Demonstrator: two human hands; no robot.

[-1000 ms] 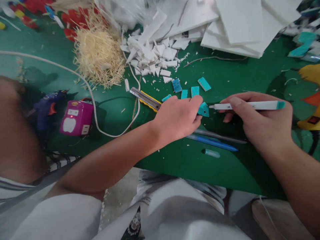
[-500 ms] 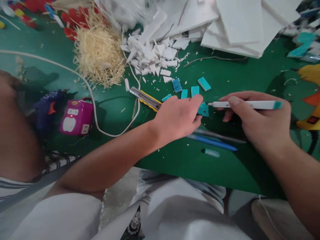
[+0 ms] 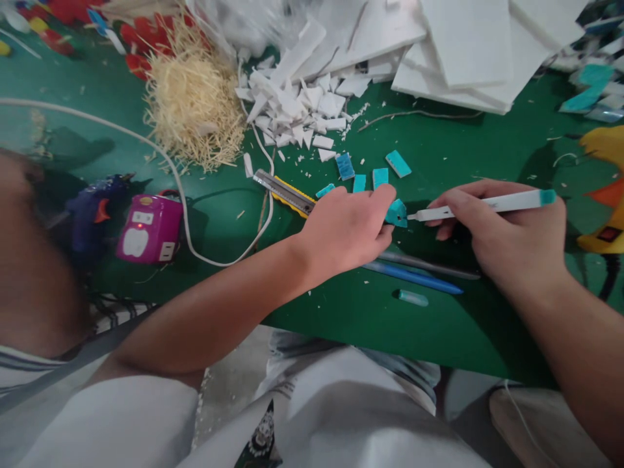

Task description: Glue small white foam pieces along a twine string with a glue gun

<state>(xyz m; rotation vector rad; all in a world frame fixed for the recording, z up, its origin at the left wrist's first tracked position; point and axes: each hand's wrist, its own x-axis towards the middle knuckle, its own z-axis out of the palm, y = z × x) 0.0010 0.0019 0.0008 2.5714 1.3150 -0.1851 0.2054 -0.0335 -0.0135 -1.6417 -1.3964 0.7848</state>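
The teal piece (image 3: 398,212) is lying between your hands; your left hand (image 3: 348,224) is pinching it; your right hand (image 3: 517,237) is gripping a white marker (image 3: 517,201), whose tip is pointing at its edge, contact unclear; a blue pen-like tool (image 3: 422,279) is resting nearer you.

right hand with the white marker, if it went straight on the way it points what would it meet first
Led by its marker, the right hand would likely meet the teal piece held by the left hand; the tip looks right by its edge, though contact is unclear.
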